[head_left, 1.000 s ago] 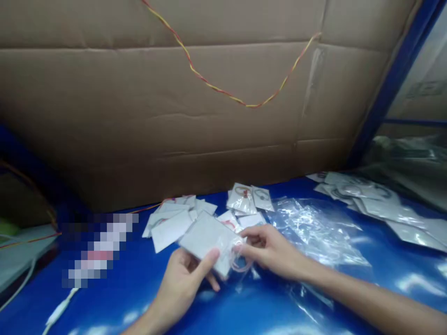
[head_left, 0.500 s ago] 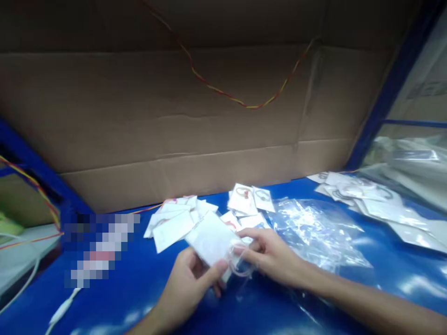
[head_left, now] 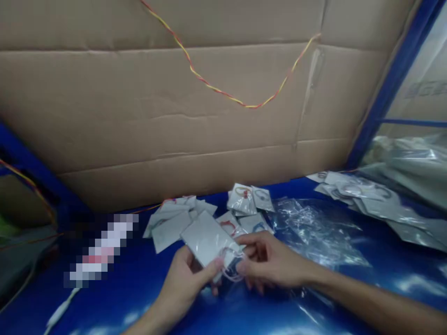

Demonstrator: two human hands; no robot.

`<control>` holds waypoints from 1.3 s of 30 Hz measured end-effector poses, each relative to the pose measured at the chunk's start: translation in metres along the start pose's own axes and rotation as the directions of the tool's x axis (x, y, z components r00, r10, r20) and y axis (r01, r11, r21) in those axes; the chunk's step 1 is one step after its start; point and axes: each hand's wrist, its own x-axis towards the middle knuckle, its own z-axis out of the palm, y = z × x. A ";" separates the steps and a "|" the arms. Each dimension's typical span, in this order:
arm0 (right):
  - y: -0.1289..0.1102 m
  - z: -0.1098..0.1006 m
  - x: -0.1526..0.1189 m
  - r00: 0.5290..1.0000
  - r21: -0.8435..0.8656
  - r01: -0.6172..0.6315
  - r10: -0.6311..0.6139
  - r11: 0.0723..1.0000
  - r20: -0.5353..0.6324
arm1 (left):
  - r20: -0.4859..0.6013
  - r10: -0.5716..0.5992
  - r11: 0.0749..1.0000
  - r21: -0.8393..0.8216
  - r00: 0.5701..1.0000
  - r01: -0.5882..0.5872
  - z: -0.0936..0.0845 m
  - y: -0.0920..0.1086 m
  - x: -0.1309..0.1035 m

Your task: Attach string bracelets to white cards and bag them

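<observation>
My left hand [head_left: 186, 281] is closed on a white card [head_left: 206, 236], its thumb on top near the lower right end and the fingers underneath. A thin pale pink cord bracelet [head_left: 231, 275] lies in loose loops at that end, between my two thumbs. My right hand [head_left: 275, 263] is closed, with thumb and forefinger pinching the bracelet at the card's edge; the grip itself is partly hidden. Beyond the hands lie white cards with a red bracelet [head_left: 228, 226] and a blue one [head_left: 259, 227].
Clear plastic bags [head_left: 314, 232] lie right of my hands. Packed white cards form a left pile [head_left: 171, 232], a middle pile [head_left: 240, 200] and a larger right pile [head_left: 384, 200]. Cardboard [head_left: 174, 116] walls off the back, with a twisted red-yellow wire [head_left: 216, 89] hanging across it.
My left hand and the card have shifted slightly left. The bracelet loops have moved left toward my left thumb. The picture's brightness has changed; the piles look the same.
</observation>
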 end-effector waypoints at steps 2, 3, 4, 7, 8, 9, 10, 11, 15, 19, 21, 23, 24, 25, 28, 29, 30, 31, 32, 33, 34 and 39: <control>-0.004 -0.002 -0.001 0.998 0.039 0.007 -0.009 0.999 0.057 | -0.001 0.010 0.999 -0.053 1.000 -0.010 -0.003 -0.004 0.002; -0.005 -0.003 -0.001 0.996 0.058 0.015 -0.020 0.998 0.089 | 0.013 0.010 0.997 -0.077 1.000 -0.009 -0.004 -0.007 0.003; -0.007 -0.004 -0.002 0.992 0.080 0.020 -0.030 0.997 0.124 | 0.039 0.002 0.996 -0.092 0.999 0.002 -0.006 -0.009 0.004; -0.008 -0.006 -0.003 0.983 0.128 0.014 -0.037 0.992 0.182 | 0.095 -0.009 0.995 -0.098 0.995 0.019 -0.008 -0.012 0.005; -0.007 -0.006 -0.003 0.981 0.138 0.008 -0.034 0.990 0.189 | 0.102 -0.004 0.995 -0.102 0.995 0.014 -0.008 -0.012 0.005; -0.006 -0.006 -0.003 0.980 0.147 -0.003 -0.027 0.989 0.199 | 0.103 0.000 0.994 -0.108 0.995 0.011 -0.007 -0.012 0.005; -0.006 -0.006 -0.003 0.980 0.157 -0.010 -0.022 0.988 0.200 | 0.098 0.003 0.993 -0.115 0.995 0.009 -0.007 -0.011 0.005; -0.005 -0.006 -0.003 0.982 0.165 -0.014 -0.017 0.986 0.186 | 0.090 0.008 0.992 -0.124 0.996 0.003 -0.006 -0.010 0.004; 0.000 -0.005 0.002 1.000 0.173 0.007 -0.008 0.985 0.009 | 0.071 0.000 0.992 -0.124 0.998 0.009 -0.006 -0.007 0.004; 0.003 -0.007 0.009 0.986 0.134 0.045 -0.022 0.990 -0.167 | -0.019 -0.001 0.997 -0.072 1.000 0.000 -0.002 -0.002 0.000; 0.003 -0.008 0.010 0.979 0.106 0.040 -0.017 0.994 -0.205 | -0.078 0.020 0.998 -0.055 0.997 -0.024 0.001 0.000 -0.002; 0.004 -0.008 0.010 0.975 0.090 0.033 -0.012 0.995 -0.221 | -0.110 0.030 0.998 -0.049 0.994 -0.035 0.003 0.000 -0.002; 0.004 -0.007 0.010 0.974 0.092 0.033 -0.011 0.995 -0.224 | -0.104 0.029 0.998 -0.045 0.994 -0.034 0.003 0.000 -0.002; 0.003 -0.007 0.010 0.974 0.095 0.033 -0.011 0.995 -0.227 | -0.093 0.029 0.999 -0.038 0.995 -0.033 0.002 -0.001 -0.001; 0.002 -0.006 0.010 0.966 0.079 0.001 0.019 0.997 -0.259 | -0.080 0.019 1.000 0.016 0.997 -0.018 -0.002 -0.002 0.003; 0.002 -0.006 0.010 0.962 0.060 -0.013 0.029 0.998 -0.273 | -0.084 0.026 0.999 0.040 0.996 -0.023 -0.003 -0.001 0.004; 0.001 -0.006 0.009 0.958 0.042 -0.023 0.034 0.999 -0.284 | -0.093 0.039 0.997 0.063 0.995 -0.033 -0.003 -0.001 0.005; 0.001 -0.006 0.009 0.956 0.026 -0.029 0.036 0.999 -0.290 | -0.096 0.044 0.996 0.085 0.994 -0.036 -0.004 -0.001 0.005; 0.000 -0.006 0.008 0.956 0.012 -0.030 0.032 0.999 -0.293 | -0.098 0.048 0.994 0.104 0.994 -0.038 -0.004 0.000 0.005; 0.000 -0.005 0.008 0.956 -0.007 -0.026 0.023 1.000 -0.293 | -0.102 0.058 0.992 0.118 0.993 -0.046 -0.004 -0.001 0.006; 0.000 -0.005 0.007 0.957 -0.034 -0.021 0.010 0.999 -0.292 | -0.105 0.068 0.990 0.129 0.992 -0.054 -0.004 -0.001 0.006; 0.001 -0.003 0.004 0.958 -0.193 0.003 -0.058 0.981 -0.281 | -0.137 0.092 0.988 0.133 0.986 -0.074 -0.002 -0.001 0.006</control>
